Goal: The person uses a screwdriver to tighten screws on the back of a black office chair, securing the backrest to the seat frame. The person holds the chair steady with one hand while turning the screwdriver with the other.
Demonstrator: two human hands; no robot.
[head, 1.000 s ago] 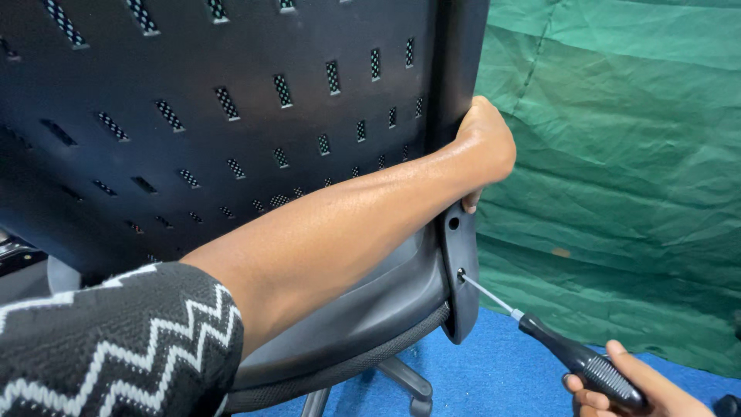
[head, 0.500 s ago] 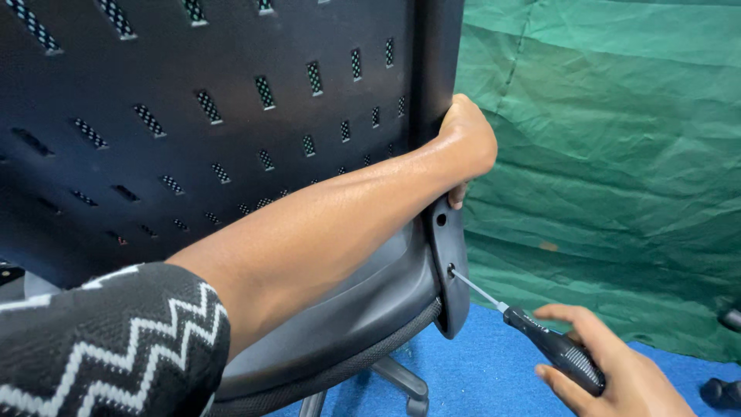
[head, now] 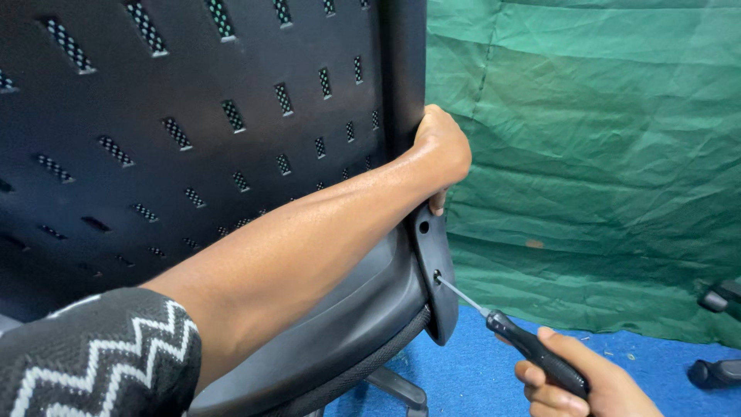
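Gripping the right edge of the perforated black chair backrest, the left hand has its fingers curled tight around the rim, just above the black side bracket. At about five o'clock from that hand, the right hand is closed around the black handle of a screwdriver — its thin metal shaft runs up toward ten o'clock, the tip seated in the lower screw hole of the bracket. A second hole sits above it. Below the bracket curves the seat shell. To the right lies open room — blue floor and a wrinkled green backdrop, with another chair's caster at three o'clock.
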